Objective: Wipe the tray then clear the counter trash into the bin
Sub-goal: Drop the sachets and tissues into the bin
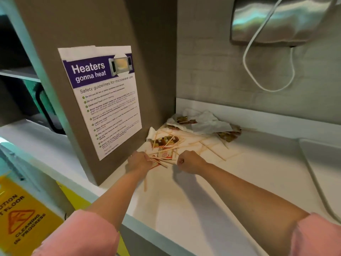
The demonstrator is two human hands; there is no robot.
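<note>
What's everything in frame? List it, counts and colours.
counter: one, white, foreground.
stir sticks: many, tan, scattered in the counter's corner.
sachets: several, brown-gold plus one red-white, among the sticks.
crumpled paper: some, white, behind the sachets.
poster: one, purple-white, on brown panel.
cable: one, white, hanging on wall.
metal housing: one, steel, top right.
floor sign: one, yellow, lower left.
sleeves: two, pink, bottom edge.
left grip: one, fingers curled at the sticks' near edge.
right grip: one, fingers curled beside them, contents hidden.

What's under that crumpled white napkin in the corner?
Brown sachets and wooden stir sticks poke out from beneath the crumpled napkin; whatever lies under its middle is covered.
</note>
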